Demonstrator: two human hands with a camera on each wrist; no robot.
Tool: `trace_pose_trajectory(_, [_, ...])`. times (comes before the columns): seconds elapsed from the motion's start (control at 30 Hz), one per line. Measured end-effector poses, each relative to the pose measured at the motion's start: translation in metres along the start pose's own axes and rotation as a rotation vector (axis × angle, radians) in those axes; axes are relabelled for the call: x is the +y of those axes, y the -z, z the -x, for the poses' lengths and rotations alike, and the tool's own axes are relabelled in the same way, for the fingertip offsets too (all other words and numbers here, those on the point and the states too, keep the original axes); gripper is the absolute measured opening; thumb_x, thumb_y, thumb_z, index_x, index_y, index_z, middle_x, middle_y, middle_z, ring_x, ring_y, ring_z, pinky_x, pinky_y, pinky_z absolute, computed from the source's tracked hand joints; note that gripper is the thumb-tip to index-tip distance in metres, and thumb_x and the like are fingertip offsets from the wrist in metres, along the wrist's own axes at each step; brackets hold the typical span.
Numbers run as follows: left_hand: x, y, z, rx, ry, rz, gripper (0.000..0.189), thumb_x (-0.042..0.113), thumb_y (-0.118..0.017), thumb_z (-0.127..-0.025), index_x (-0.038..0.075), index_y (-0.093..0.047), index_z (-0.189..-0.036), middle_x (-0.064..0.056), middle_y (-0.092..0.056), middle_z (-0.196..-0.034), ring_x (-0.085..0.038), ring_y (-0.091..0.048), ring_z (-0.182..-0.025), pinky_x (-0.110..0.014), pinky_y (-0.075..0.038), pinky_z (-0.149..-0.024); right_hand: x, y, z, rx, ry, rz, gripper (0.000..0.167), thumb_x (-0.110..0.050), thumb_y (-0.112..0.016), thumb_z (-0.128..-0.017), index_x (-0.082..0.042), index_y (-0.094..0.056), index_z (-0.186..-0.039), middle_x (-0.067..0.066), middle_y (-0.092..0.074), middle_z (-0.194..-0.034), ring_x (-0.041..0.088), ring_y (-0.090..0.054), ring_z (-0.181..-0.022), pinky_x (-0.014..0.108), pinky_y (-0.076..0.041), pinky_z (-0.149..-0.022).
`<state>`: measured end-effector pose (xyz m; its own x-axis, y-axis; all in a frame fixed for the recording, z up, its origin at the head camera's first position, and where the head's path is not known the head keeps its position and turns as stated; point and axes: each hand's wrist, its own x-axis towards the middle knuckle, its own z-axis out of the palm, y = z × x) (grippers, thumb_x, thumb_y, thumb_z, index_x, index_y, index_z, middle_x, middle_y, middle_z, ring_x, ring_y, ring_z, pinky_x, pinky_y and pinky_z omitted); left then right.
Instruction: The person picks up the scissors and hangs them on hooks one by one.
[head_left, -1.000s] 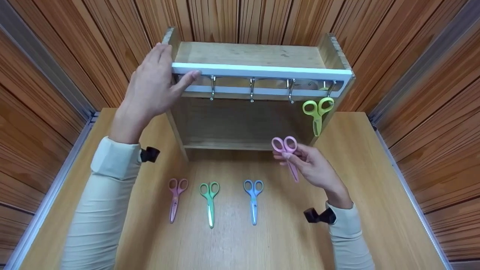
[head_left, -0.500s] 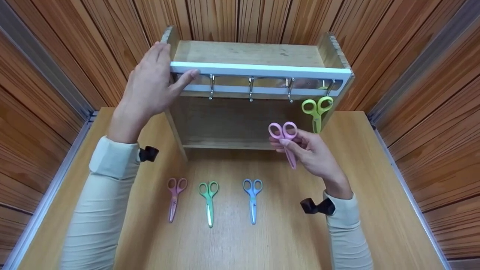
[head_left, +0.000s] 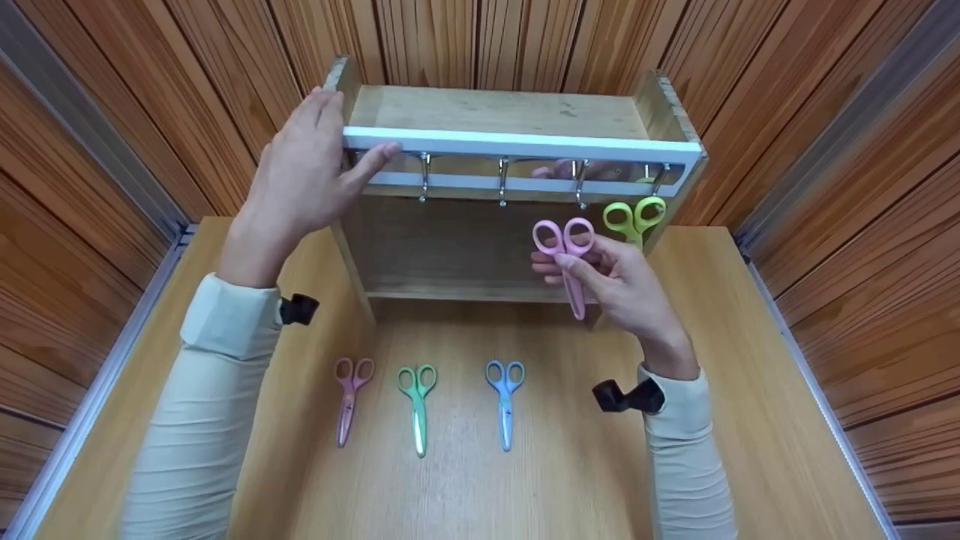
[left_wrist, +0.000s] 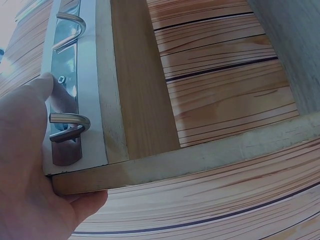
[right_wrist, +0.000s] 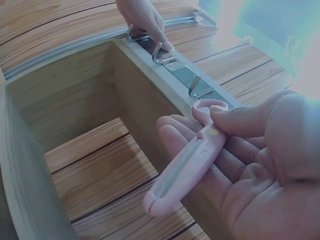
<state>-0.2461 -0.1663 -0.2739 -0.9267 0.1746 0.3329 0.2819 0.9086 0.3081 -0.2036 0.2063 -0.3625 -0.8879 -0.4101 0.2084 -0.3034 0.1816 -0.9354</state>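
Note:
My left hand grips the upper left corner of a wooden shelf, thumb on the front of the hook rail and fingers along the side board. In the left wrist view the thumb lies near the end hook. My right hand pinches pink scissors between thumb and fingers, handle loops up and blades down. They are just below and in front of a metal hook, apart from it. Yellow-green scissors hang from the rightmost hook, their lower part hidden by my right hand.
Darker pink scissors, green scissors and blue scissors lie in a row on the wooden table. Several hooks along the rail hold nothing. Wood-panelled walls stand behind and at both sides.
My right hand has raised the pink scissors and moved them slightly left, from below the yellow-green scissors to nearly hook height. The left hand has stayed on the shelf corner.

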Motion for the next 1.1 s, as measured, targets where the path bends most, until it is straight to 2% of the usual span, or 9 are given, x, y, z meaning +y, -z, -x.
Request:
trace_pose_trajectory(0.43, [0.001,0.001,-0.001,0.002,0.014,0.007,0.098,0.069,-0.045,-0.103,-0.001,-0.020,-0.166,-0.025,-0.023,-0.173,-0.042,-0.022,-0.163,-0.060,-0.024,-0.131,-0.005,0.001,-0.017,0.058,0.045,-0.078,0.034,-0.005,-0.059,-0.106,0.001,-0.062,-0.139,0.017,-0.077,-0.126,0.022,-0.078,-0.113,0.034,-0.060,-0.101])
trace_pose_trajectory(0.67, [0.002,0.001,-0.003,-0.002,0.015,0.002,0.098,0.070,-0.044,-0.103,-0.001,-0.020,-0.166,-0.024,-0.023,-0.173,-0.040,-0.021,-0.163,-0.059,-0.023,-0.132,0.000,0.001,-0.023,0.069,0.037,-0.095,0.034,-0.006,-0.060,-0.106,0.002,-0.062,-0.139,0.017,-0.078,-0.123,0.022,-0.079,-0.111,0.035,-0.061,-0.100])
trace_pose_trajectory(0.9, [0.001,0.001,-0.003,0.006,0.006,0.006,0.097,0.069,-0.045,-0.103,-0.004,-0.023,-0.164,-0.025,-0.026,-0.172,-0.041,-0.024,-0.163,-0.060,-0.026,-0.130,0.008,-0.001,-0.027,0.077,0.042,-0.111,0.032,-0.006,-0.059,-0.106,0.003,-0.063,-0.137,0.020,-0.077,-0.123,0.022,-0.080,-0.107,0.036,-0.064,-0.095])
trace_pose_trajectory(1.1, [0.000,0.001,-0.002,0.007,0.007,-0.001,0.097,0.069,-0.045,-0.103,-0.003,-0.024,-0.164,-0.025,-0.027,-0.172,-0.041,-0.024,-0.162,-0.059,-0.025,-0.131,0.011,-0.001,-0.030,0.090,0.059,-0.124,0.034,-0.007,-0.060,-0.106,0.000,-0.062,-0.139,0.020,-0.076,-0.126,0.023,-0.079,-0.110,0.036,-0.063,-0.097])
